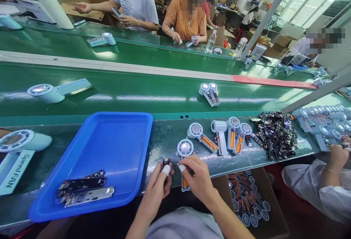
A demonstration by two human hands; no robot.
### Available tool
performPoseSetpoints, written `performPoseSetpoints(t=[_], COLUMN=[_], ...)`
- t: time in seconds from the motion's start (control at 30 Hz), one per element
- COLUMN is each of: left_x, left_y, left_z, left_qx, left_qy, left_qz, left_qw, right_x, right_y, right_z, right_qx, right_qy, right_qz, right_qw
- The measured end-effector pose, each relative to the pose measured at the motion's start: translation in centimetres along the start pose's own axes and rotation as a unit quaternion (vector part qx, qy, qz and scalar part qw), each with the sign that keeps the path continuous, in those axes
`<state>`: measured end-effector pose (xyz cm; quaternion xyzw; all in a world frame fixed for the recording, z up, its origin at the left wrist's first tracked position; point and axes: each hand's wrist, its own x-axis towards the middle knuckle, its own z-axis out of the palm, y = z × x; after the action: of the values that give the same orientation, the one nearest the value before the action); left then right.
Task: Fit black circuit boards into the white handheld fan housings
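Fitting a small black circuit board (165,163) into an open pale-blue handheld fan housing with an orange battery (184,158) looks like the step in hand. The housing lies at the near edge of the green workbench (164,140), its round head away from the person and its handle running back under the right hand. The left hand (160,182) is pinched shut on the little board, thumb and taped forefinger clamped around it, just left of the housing. The right hand (199,178) is curled closed over the handle, its white-taped fingertip pressing near the battery; whether it also grips a tool I cannot tell. Judging from this, the next move calls for bringing the board across and seating it squarely in the handle beside the battery. Left of the hands sits a blue plastic tray (109,147) with a few dark boards, and beyond lie more open fan housings (219,136).
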<state>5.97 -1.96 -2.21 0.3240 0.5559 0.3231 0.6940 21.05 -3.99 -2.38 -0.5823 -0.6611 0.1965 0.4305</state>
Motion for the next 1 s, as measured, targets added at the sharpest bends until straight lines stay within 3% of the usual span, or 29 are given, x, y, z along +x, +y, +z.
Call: performPoseSetpoints(t=[0.17, 0.33, 0.53, 0.63, 0.8, 0.87, 1.0], left_x=[0.3, 0.5, 0.3, 0.2, 0.4, 0.5, 0.8], left_y=[-1.0, -1.4, -1.0, -1.1, -1.7, -1.5, -0.2], left_z=[-0.2, -0.1, 0.1, 0.1, -0.6, -1.1, -2.1], left_qx=[0.106, 0.191, 0.245, 0.286, 0.366, 0.389, 0.411], left_qy=[-0.003, -0.017, -0.013, 0.005, 0.037, 0.020, -0.049], left_qz=[0.057, 0.119, 0.181, 0.267, 0.415, 0.439, 0.428], left_qw=[0.993, 0.974, 0.952, 0.920, 0.832, 0.810, 0.803], right_x=[0.0, 0.4, 0.7, 0.7, 0.8, 0.9, 1.1], right_y=[0.2, 0.1, -0.3, -0.9, -1.9, -1.7, -0.6], right_z=[0.0, 0.2, 0.3, 0.3, 0.1, -0.1, -0.8], right_qx=[-0.072, -0.192, -0.212, -0.204, -0.225, -0.205, -0.134], right_qy=[-0.004, -0.012, -0.006, 0.002, -0.028, -0.036, -0.052], right_qz=[-0.071, -0.153, -0.146, -0.116, -0.076, -0.072, -0.081], right_qw=[0.995, 0.969, 0.966, 0.972, 0.971, 0.976, 0.986])
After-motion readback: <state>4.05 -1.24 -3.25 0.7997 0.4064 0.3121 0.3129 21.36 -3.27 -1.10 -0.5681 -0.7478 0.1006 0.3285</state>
